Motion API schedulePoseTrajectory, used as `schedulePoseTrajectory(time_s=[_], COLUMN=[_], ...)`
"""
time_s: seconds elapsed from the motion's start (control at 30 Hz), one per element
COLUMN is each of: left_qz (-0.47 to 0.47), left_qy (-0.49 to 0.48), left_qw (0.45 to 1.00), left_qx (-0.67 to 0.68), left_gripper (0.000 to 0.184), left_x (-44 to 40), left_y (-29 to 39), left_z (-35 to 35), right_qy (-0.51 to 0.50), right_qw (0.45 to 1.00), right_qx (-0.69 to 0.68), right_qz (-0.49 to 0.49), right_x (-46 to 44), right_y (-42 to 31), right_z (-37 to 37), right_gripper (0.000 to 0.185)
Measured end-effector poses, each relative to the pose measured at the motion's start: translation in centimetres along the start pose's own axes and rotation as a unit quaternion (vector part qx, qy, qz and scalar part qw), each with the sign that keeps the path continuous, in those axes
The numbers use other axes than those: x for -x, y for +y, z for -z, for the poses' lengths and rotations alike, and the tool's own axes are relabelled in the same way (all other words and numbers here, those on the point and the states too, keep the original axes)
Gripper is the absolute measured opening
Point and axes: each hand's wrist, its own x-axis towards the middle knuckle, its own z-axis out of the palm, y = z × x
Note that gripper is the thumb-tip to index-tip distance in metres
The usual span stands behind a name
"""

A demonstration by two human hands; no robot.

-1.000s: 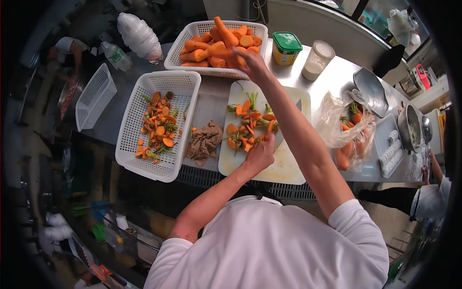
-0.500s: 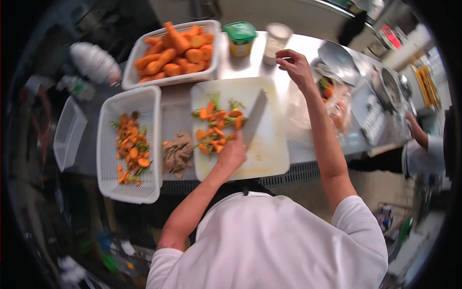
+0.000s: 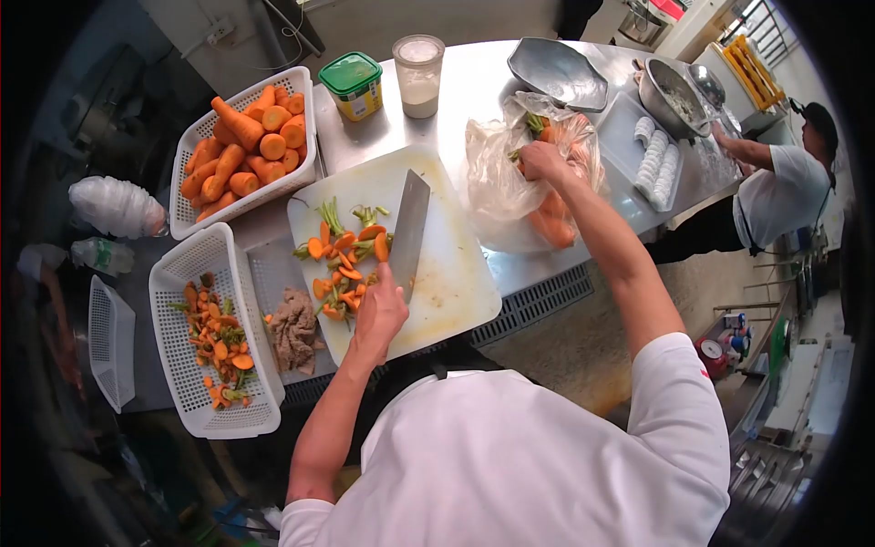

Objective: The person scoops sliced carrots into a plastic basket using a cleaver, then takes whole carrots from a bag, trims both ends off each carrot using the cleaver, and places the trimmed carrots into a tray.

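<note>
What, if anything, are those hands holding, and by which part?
Left hand: the knife, by its handle end. Right hand: at the plastic bag of carrots; any hold cannot be told.

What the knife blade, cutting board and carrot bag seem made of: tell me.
Knife blade: metal, likely steel; smooth, grey, with a satin sheen. Cutting board: probably plastic; pale, fairly smooth, yellow-stained, no wood grain showing. Carrot bag: thin plastic film; glossy, crumpled, see-through enough to show carrots.
</note>
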Motion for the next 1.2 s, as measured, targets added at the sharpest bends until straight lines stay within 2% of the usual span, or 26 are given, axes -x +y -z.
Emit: schedulePoseTrajectory(time_s=[0.03,0.07,0.13,0.2,0.27,0.3,0.37,0.43,0.5,0.6,0.7,0.73,0.77,0.8,0.83,0.93,0.97,1.03,1.07,1.13,1.17,1.2], left_qz=[0.001,0.019,0.041,0.006,0.012,0.006,0.016,0.021,0.029,0.02,-0.01,-0.005,0.02,0.034,0.047,0.085,0.095,0.108,0.073,0.04,0.024,0.006], left_qy=[0.0,-0.01,-0.014,0.019,0.025,0.025,0.019,0.012,0.004,0.022,0.043,0.043,0.028,0.022,0.015,0.071,0.087,0.104,0.108,0.108,0.084,0.06], left_qw=[1.0,1.0,0.999,1.0,1.0,1.0,1.0,1.0,0.999,1.0,0.998,0.998,0.995,0.992,0.988,0.975,0.976,0.977,0.984,0.99,0.994,0.997], left_qx=[-0.003,0.004,0.011,0.003,0.007,0.007,0.014,0.015,0.016,0.007,0.037,0.035,0.092,0.121,0.149,0.193,0.174,0.155,0.121,0.087,0.069,0.051], left_gripper=[0.04,0.045,0.049,0.042,0.043,0.044,0.043,0.043,0.041,0.038,0.033,0.033,0.031,0.03,0.029,0.031,0.033,0.036,0.038,0.039,0.039,0.038], left_x=[0.1,0.0,0.0,0.3,0.4,0.2,0.1,0.0,-0.1,-0.1,-0.3,-0.1,0.2,0.5,0.9,2.5,3.0,3.6,4.0,4.5,4.7,4.8], left_y=[0.1,0.2,0.2,-0.3,-0.7,-0.7,-0.4,-0.3,-0.4,-0.7,-2.2,-2.3,-2.1,-1.8,-1.6,-0.2,0.4,1.5,1.9,2.8,3.5,4.0], left_z=[0.1,0.1,0.1,-0.3,-0.3,-0.5,-0.3,0.0,0.0,-0.1,-0.7,-0.4,0.1,0.7,1.3,3.5,4.5,5.9,6.4,7.0,7.0,6.9], right_qy=[-0.046,-0.045,0.023,0.11,0.13,0.118,0.152,0.283,0.34,0.395,0.385,0.378,0.356,0.347,0.301,0.247,0.222,0.211,0.207,0.072,0.071,0.028], right_qw=[0.998,0.999,1.0,0.994,0.981,0.98,0.98,0.922,0.877,0.778,0.711,0.705,0.677,0.642,0.652,0.574,0.581,0.534,0.534,0.714,0.714,0.77], right_qx=[0.024,0.021,0.008,-0.028,-0.101,-0.135,-0.117,-0.257,-0.329,-0.485,-0.586,-0.597,-0.642,-0.678,-0.69,-0.766,-0.767,-0.795,-0.796,-0.676,-0.676,-0.619], right_qz=[-0.02,-0.019,-0.007,-0.002,-0.099,-0.084,-0.052,-0.066,-0.088,-0.06,-0.061,-0.058,-0.057,-0.087,-0.092,-0.151,-0.157,-0.195,-0.196,-0.166,-0.169,-0.151], right_x=[-0.2,-0.2,-0.7,-0.6,1.4,2.5,4.1,5.5,6.9,8.8,10.7,11.1,11.7,12.6,13.3,16.0,17.1,19.1,20.1,21.6,21.9,22.1], right_y=[-0.3,-0.5,0.4,2.3,2.3,3.4,4.3,4.3,3.1,-0.4,-5.8,-7.5,-9.5,-12.5,-13.7,-18.5,-19.2,-20.2,-19.7,-18.7,-18.7,-19.2], right_z=[-0.1,-0.2,-1.3,-1.0,3.4,5.4,8.0,10.2,13.0,15.8,15.4,14.3,12.9,12.6,10.6,4.9,3.1,0.5,0.0,0.0,-0.3,0.5], right_gripper=[0.012,0.012,0.014,0.012,0.008,0.01,0.014,0.02,0.026,0.018,0.022,0.021,0.019,0.018,0.021,0.021,0.021,0.022,0.022,0.033,0.033,0.042])
